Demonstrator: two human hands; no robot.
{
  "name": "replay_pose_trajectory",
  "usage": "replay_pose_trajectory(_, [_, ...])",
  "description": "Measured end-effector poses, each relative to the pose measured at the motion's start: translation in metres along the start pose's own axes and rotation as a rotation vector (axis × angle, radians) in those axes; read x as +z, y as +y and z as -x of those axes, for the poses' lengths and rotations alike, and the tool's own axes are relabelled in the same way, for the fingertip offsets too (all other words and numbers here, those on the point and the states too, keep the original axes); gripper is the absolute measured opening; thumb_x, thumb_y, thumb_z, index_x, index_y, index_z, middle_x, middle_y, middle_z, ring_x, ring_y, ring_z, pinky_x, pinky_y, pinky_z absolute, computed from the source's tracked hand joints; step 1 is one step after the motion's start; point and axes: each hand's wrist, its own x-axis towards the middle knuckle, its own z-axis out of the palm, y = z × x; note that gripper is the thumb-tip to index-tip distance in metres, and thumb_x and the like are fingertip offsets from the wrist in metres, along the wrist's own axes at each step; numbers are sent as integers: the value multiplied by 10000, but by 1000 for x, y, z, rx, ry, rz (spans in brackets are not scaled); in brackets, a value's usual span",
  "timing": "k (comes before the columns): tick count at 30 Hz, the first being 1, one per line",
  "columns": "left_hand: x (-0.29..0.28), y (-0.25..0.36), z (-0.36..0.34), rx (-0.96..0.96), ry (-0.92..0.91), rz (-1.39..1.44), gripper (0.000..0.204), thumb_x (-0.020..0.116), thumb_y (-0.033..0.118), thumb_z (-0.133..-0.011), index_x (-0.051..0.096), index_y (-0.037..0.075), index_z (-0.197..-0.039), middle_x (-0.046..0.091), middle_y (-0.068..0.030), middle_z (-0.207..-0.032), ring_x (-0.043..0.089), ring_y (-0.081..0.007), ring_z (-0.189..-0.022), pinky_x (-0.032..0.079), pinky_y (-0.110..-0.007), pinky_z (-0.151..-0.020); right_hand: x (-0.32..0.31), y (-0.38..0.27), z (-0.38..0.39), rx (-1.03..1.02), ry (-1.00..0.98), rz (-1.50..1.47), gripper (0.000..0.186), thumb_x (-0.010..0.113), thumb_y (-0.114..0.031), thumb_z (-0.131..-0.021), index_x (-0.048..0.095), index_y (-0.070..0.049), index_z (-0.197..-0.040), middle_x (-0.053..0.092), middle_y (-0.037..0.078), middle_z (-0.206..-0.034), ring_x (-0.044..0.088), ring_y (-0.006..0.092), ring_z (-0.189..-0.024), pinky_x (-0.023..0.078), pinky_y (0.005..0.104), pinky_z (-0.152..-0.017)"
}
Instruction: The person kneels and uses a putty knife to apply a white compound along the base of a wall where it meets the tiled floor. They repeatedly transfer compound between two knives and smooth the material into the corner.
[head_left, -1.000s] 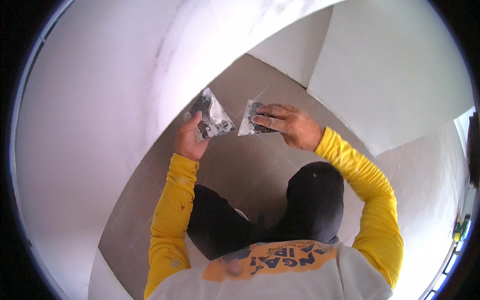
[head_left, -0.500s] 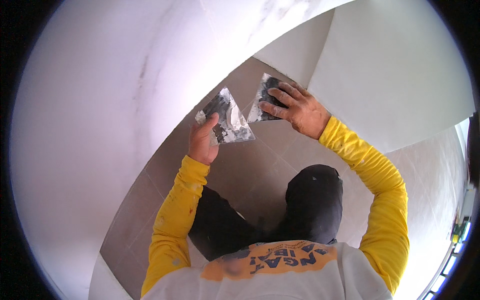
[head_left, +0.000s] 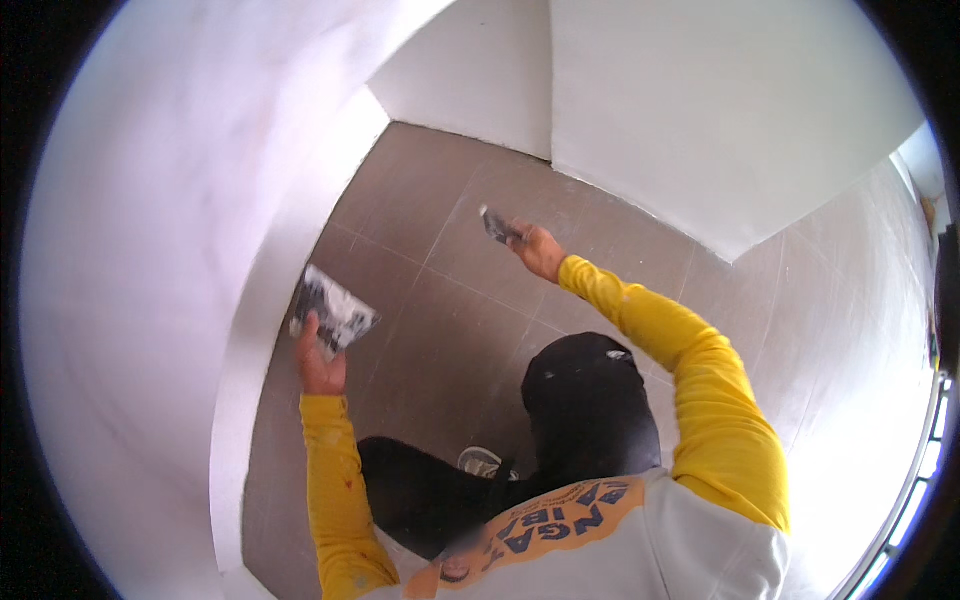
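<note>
My left hand (head_left: 320, 362) grips a flat metal trowel blade (head_left: 333, 312) smeared with white and dark putty, held close to the white wall (head_left: 150, 260) on my left. My right hand (head_left: 540, 250) holds a second, smaller putty knife (head_left: 496, 225), raised out in front over the grey tiled floor (head_left: 440, 300). The two tools are well apart. Both arms wear yellow sleeves. My dark trousers (head_left: 585, 410) and one shoe (head_left: 485, 463) show below.
White walls (head_left: 700, 110) meet in a corner ahead, with another wall projecting on the right. Grey floor tiles with pale grout lines run between them. A bright window frame (head_left: 925, 470) shows at the far right edge.
Both hands were together near the wall with the two blades touching. They have since separated: the left dropped down and left, the right swung out to the right, and the view tilted.
</note>
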Motion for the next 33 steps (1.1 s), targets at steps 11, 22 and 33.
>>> replay_pose_trajectory(11, [-66,-7,-4,-164,309,-42,507,717,178,-842,532,65,-1301,602,-70,-1247,565,-238,-1146,442,-389,-976,4,98,-215,422,979,-1948,355,564,-94,-880,492,-45,-1224,568,136,-1196,632,296,-948,588,384,-709])
replay_pose_trajectory(22, [-43,3,-4,-205,292,-114,445,681,154,-871,542,57,-1282,633,-78,-1220,614,-251,-1099,504,-389,-938,-62,65,-272,402,502,147,286,624,-156,-901,571,-9,-1142,630,171,-1119,649,299,-969,570,356,-756])
replay_pose_trajectory(33, [-24,9,-5,-211,218,-133,377,683,176,-877,585,57,-1222,660,-74,-1171,641,-231,-1045,524,-372,-906,-70,31,-244,487,824,-313,155,599,-157,-889,625,-13,-942,687,151,-869,674,312,-860,527,363,-784])
